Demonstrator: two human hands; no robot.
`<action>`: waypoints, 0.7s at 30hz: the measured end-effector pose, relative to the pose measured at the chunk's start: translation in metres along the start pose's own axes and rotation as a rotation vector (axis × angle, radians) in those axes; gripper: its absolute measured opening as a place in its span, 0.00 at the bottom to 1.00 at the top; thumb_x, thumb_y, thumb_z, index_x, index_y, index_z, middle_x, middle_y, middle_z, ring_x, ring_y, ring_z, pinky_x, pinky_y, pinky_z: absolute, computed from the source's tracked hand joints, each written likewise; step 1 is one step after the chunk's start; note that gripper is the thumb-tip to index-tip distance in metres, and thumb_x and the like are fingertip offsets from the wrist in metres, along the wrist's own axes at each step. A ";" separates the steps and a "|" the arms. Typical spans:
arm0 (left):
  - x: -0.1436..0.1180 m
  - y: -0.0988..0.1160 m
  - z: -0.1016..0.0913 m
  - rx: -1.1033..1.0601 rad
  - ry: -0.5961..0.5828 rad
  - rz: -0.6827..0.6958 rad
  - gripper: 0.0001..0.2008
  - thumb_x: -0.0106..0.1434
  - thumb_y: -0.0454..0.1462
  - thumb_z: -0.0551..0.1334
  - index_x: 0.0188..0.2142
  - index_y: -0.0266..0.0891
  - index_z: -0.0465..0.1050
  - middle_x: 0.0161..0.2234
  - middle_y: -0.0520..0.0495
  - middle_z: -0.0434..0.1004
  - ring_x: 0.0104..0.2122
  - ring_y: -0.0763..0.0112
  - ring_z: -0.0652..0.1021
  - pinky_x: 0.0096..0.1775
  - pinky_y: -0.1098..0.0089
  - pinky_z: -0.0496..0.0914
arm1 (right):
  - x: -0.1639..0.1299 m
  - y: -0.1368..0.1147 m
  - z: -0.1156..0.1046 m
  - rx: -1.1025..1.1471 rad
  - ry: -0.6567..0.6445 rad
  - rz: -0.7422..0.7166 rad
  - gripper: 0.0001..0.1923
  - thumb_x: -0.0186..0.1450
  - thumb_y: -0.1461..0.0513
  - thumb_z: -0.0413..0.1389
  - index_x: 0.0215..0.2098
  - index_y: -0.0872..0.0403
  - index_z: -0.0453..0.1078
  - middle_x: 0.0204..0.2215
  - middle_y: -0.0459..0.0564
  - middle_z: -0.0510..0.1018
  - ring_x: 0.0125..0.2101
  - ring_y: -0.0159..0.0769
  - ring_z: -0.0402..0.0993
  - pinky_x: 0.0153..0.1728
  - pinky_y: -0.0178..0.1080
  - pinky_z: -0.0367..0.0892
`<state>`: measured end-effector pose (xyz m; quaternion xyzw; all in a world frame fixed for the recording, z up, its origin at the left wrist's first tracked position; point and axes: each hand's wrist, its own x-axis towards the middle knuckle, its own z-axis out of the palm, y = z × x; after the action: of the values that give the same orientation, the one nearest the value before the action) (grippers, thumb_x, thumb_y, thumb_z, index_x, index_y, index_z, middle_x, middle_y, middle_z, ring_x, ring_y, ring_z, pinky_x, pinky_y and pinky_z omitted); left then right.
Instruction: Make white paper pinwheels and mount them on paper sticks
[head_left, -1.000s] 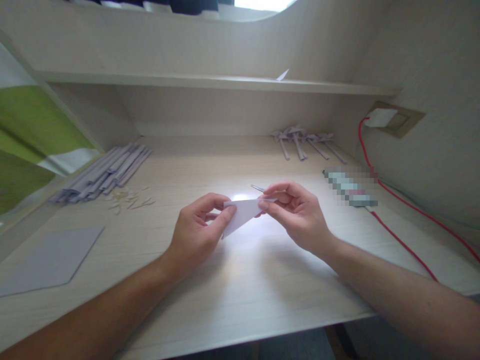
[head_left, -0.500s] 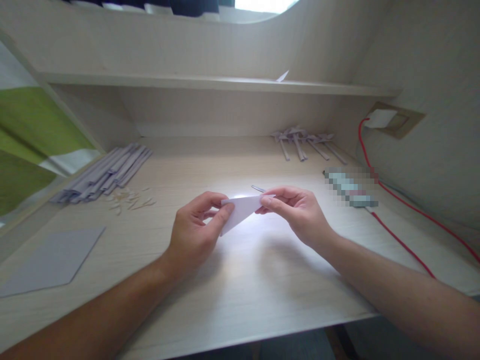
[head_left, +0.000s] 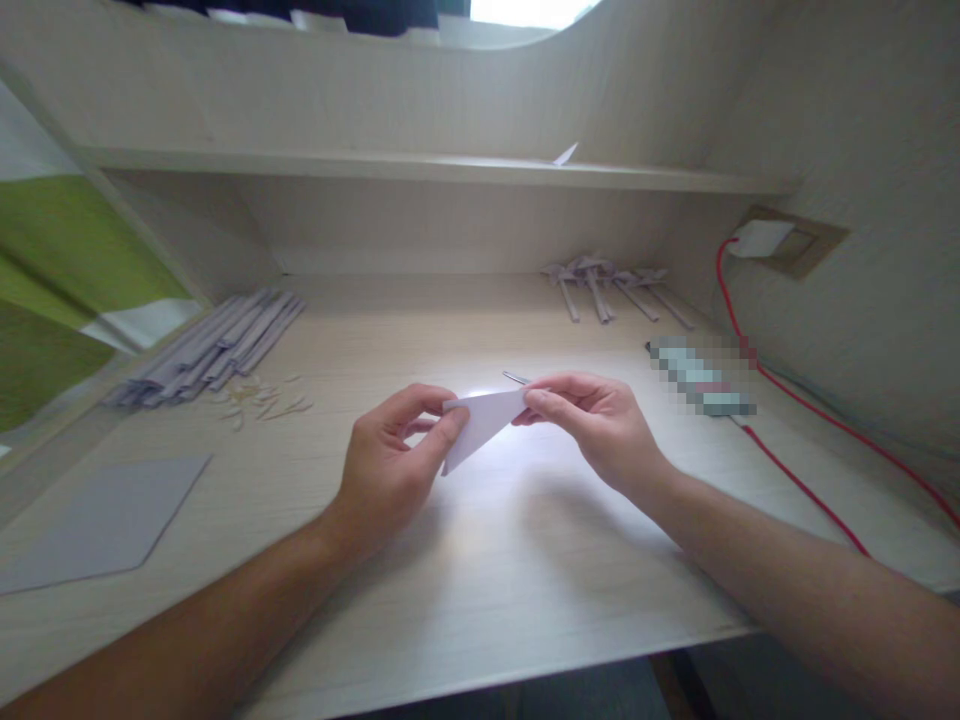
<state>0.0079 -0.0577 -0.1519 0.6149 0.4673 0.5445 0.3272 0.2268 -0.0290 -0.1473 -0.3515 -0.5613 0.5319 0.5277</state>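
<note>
A: What is seen of the room and the surface?

B: A pale wood-grain counter (head_left: pixel 480 560) is set into an alcove, with a narrow shelf (head_left: pixel 420 165) of the same finish above it and a textured light wall to the right. A green and white cloth (head_left: pixel 52 290) is seen at the far left. A bright patch of light falls on the counter under the hands.

A: Can any writing or brand be read?

B: None can be read. A small flat object (head_left: pixel 701 375) at the right of the counter is blurred out, so whatever is printed on it cannot be told. A red cable (head_left: pixel 795 480) is run past it up to a white plug in a wall socket (head_left: pixel 765 238).

A: And the hands?

B: A folded piece of white paper (head_left: pixel 484 425) is held just above the middle of the counter. Its left end is pinched in the grip of the left hand (head_left: pixel 394 465), thumb against forefinger. Its right end is pinched in the closed grip of the right hand (head_left: pixel 592 420), where a thin metal tip (head_left: pixel 516 378) shows just behind the fingers.

A: What else is laid out?

B: A bundle of grey paper strips (head_left: pixel 210 345) with small scraps (head_left: pixel 259 400) beside it lies far left, a grey sheet (head_left: pixel 105 520) near left, and several folded pieces (head_left: pixel 607 285) lie at the back right.
</note>
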 end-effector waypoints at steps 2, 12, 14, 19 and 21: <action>0.000 0.000 -0.001 0.000 0.009 0.000 0.03 0.65 0.39 0.69 0.35 0.42 0.81 0.33 0.53 0.81 0.33 0.72 0.79 0.35 0.74 0.71 | 0.001 0.002 -0.001 0.020 0.005 0.005 0.09 0.62 0.57 0.71 0.36 0.55 0.84 0.28 0.49 0.86 0.29 0.34 0.84 0.37 0.38 0.80; 0.002 -0.003 -0.002 0.032 -0.322 -0.083 0.06 0.64 0.37 0.67 0.31 0.39 0.78 0.27 0.53 0.76 0.29 0.73 0.74 0.32 0.71 0.65 | 0.005 0.010 -0.007 0.073 0.022 0.033 0.08 0.62 0.57 0.71 0.35 0.53 0.83 0.30 0.47 0.84 0.32 0.32 0.80 0.40 0.38 0.77; 0.002 -0.004 -0.001 -0.017 -0.370 -0.121 0.07 0.64 0.38 0.67 0.30 0.38 0.78 0.27 0.53 0.76 0.28 0.73 0.73 0.32 0.71 0.64 | 0.004 0.010 -0.005 0.089 -0.020 0.072 0.09 0.62 0.57 0.71 0.36 0.53 0.81 0.31 0.46 0.84 0.32 0.32 0.80 0.39 0.36 0.77; 0.007 0.000 0.001 -0.153 -0.305 -0.189 0.09 0.61 0.39 0.68 0.27 0.37 0.76 0.22 0.53 0.74 0.25 0.74 0.71 0.31 0.71 0.63 | 0.001 0.008 0.003 -0.021 -0.339 0.261 0.14 0.61 0.55 0.71 0.38 0.57 0.81 0.34 0.50 0.84 0.33 0.33 0.79 0.36 0.36 0.75; 0.009 0.001 0.000 -0.144 -0.269 -0.209 0.09 0.60 0.39 0.69 0.26 0.37 0.76 0.21 0.53 0.74 0.24 0.74 0.71 0.31 0.71 0.64 | 0.000 0.008 0.005 -0.055 -0.400 0.312 0.15 0.62 0.54 0.70 0.37 0.58 0.81 0.32 0.51 0.83 0.31 0.32 0.78 0.34 0.36 0.75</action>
<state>0.0078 -0.0494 -0.1476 0.6055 0.4404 0.4523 0.4847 0.2212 -0.0289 -0.1549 -0.3357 -0.6080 0.6502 0.3079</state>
